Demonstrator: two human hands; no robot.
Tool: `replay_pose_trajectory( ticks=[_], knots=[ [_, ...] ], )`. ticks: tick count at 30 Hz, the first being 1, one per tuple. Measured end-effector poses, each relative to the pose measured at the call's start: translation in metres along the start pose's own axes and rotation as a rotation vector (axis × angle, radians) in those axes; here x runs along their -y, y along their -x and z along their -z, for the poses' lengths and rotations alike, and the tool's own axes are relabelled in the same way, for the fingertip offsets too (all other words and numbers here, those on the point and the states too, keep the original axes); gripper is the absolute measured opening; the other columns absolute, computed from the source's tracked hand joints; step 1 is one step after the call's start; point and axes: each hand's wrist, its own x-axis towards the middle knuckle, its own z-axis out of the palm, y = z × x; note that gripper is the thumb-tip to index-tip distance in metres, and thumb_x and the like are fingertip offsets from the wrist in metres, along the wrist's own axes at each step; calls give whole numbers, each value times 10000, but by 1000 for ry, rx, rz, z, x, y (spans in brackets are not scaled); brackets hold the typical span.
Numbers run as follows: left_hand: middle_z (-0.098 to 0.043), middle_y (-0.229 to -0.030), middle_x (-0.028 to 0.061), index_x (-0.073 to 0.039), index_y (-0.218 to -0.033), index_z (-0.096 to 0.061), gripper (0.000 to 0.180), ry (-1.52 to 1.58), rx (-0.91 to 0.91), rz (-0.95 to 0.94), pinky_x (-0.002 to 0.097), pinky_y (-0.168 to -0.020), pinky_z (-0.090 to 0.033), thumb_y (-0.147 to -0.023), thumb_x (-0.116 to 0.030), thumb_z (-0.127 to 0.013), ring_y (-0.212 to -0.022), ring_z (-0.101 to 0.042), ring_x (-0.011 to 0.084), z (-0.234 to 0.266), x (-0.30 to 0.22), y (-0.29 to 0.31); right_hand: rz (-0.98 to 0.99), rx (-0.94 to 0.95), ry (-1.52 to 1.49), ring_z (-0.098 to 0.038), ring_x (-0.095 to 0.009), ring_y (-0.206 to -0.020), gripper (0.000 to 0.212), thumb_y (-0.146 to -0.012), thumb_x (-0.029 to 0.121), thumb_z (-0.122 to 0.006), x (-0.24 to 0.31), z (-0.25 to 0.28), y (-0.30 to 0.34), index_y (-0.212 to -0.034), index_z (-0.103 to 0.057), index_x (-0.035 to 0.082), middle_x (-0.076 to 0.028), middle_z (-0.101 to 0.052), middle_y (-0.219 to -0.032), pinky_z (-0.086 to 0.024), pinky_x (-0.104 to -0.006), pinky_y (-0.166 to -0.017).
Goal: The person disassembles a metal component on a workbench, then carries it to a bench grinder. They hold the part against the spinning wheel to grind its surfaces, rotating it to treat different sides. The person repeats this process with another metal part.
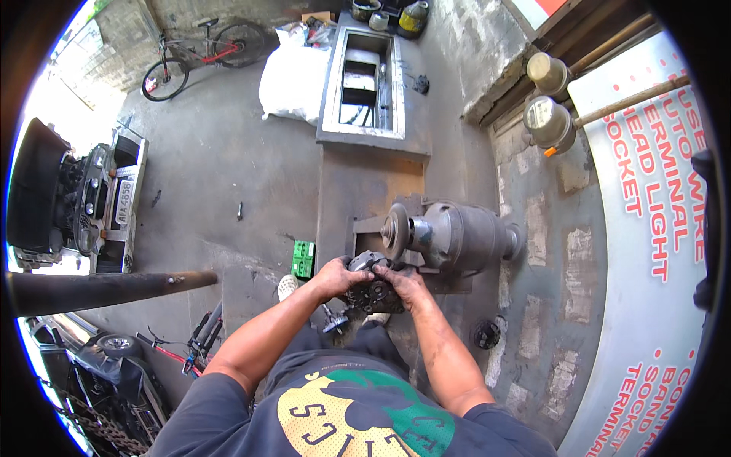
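Observation:
Both my hands grip a dark, grimy alternator (371,295) in front of my body. My left hand (333,279) wraps its left side, thumb on top. On the opposite side my right hand (407,286) is closed round it, thumb also over the top edge. Just beyond the alternator stands a grey bench grinder (464,236), its round wheel (394,230) close to my fingers. I cannot tell whether the alternator touches the wheel or its stand. Below my left hand a metal part with a shaft (333,320) lies near my feet.
A green box (303,259) sits on the floor at the left. Farther off are a metal-framed bench opening (329,114), a white sack (293,80) and a bicycle (202,57). A dark pole (114,291) juts in from the left; a large sign (647,190) stands right.

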Motion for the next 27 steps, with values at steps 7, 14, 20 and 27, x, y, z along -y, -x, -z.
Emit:
replay_pose_trajectory(
  ticks=[7, 14, 20, 27],
  knots=[
    [-730, -1195, 265, 97, -1362, -576, 962, -214, -37, -354, 445, -1013, -560, -684, -452, -981, -1139, -719, 336, -17, -10, 58, 526, 83, -6, -609, -242, -1318, 956, -772, 450, -964, -55, 14, 32, -1491, -548, -23, -148, -680, -1381, -460, -387, -1150],
    [-691, -1311, 222, 77, -1462, -470, 1003, -80, -10, -301, 402, -1095, -511, -720, -361, -982, -1216, -675, 289, -30, 2, 39, 306, -17, -108, -622, -242, -1277, 816, -838, 418, -902, -46, 36, 51, -1462, -598, -11, -132, -696, -1352, -463, -388, -1129],
    [-668, -1341, 176, 81, -1463, -481, 792, 440, 77, -165, 396, -1057, -542, -867, -232, -897, -1218, -658, 256, -31, 20, 24, 155, -165, 22, -673, -269, -1197, 855, -793, 539, -895, -21, 24, 29, -1369, -671, -53, -180, -722, -1294, -501, -387, -1065],
    [-671, -1310, 188, 78, -1438, -489, 748, 517, 57, -82, 408, -991, -589, -884, -214, -898, -1166, -686, 275, -44, 7, 27, 23, -104, -42, -663, -274, -1247, 946, -771, 526, -924, -10, 34, 29, -1391, -619, -121, -224, -689, -1362, -504, -378, -1094]
  ],
)
